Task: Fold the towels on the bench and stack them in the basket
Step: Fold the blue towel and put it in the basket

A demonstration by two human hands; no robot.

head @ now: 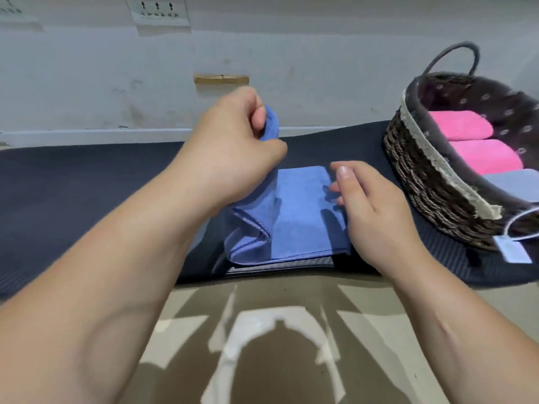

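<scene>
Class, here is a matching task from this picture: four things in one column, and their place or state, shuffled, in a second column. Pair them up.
1 blue towel
2 pink towels
3 left hand
4 basket

A folded, inside the basket
B stands at the right end of the bench
C partly folded on the bench
D pinches a raised towel corner

Pairs: 1-C, 2-A, 3-D, 4-B

- The blue towel [300,217] pinched in my left hand [233,147] is soft, matt cloth with a fine weave.
- The bench [87,176] has a dark, matt, finely ribbed cover.
- The basket [420,182] at the right of the frame is rough woven wicker, lined with dark cloth.
- The pink towels [460,125] inside look fluffy.
- The wall [87,83] is matt, scuffed paint.
</scene>
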